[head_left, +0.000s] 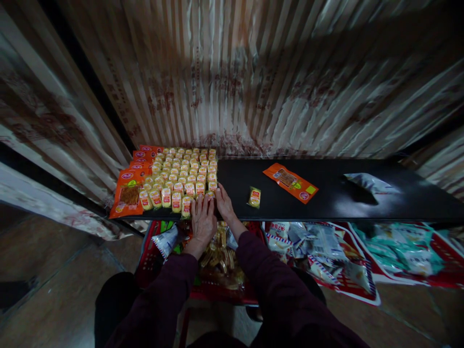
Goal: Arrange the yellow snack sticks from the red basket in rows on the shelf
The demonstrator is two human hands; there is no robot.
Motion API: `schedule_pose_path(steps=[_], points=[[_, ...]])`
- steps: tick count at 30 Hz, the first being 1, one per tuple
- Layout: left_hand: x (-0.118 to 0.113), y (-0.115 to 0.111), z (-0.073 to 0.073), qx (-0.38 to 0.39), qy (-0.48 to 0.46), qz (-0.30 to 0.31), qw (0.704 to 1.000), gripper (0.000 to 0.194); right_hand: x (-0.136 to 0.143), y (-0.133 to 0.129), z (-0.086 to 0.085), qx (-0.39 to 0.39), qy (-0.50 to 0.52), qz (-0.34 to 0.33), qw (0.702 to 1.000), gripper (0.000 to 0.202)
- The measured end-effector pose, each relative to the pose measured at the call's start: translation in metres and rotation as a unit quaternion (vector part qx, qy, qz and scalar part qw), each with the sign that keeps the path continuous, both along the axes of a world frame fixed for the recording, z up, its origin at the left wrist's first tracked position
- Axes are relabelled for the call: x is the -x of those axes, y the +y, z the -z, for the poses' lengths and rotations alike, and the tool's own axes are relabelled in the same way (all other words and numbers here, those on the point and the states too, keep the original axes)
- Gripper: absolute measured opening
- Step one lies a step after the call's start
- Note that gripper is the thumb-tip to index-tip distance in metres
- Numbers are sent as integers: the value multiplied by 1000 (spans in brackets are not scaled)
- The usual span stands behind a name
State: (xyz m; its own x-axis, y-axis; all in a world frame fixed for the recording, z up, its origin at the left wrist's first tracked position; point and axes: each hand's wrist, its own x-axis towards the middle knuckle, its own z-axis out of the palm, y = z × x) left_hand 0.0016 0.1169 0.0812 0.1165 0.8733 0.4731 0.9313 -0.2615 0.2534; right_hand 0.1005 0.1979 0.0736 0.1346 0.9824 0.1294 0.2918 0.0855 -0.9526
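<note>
Sheeting (217, 87): pleated and pale brown with reddish print, spread across the wall side before you.
Frame: a dark post (87, 72) slants at your left; a dark bar (431, 137) at your right.
Shelf (239, 174): long, black, crossing your view.
Floor (65, 299): brownish tiles below you.
Light: dim, with pale sheen at the shelf's right.

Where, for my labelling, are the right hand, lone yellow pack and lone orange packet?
Right hand (225, 206), head view: its back.
Lone yellow pack (254, 197), head view: its label.
Lone orange packet (290, 182), head view: its middle.
</note>
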Motion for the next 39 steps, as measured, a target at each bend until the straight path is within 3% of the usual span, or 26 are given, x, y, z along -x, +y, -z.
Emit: schedule_pose_path(steps=[12, 18, 39], points=[[-3, 5, 8, 16, 25, -10, 1000, 63, 5, -4, 7, -26, -60, -22, 998, 60], [-2, 4, 12, 2, 24, -7, 1000, 63, 6, -5, 9, -14, -70, 3, 997, 62], [-3, -12, 9, 0, 0, 35, 999, 61, -1, -37, -6, -26, -66, 9, 997, 59]])
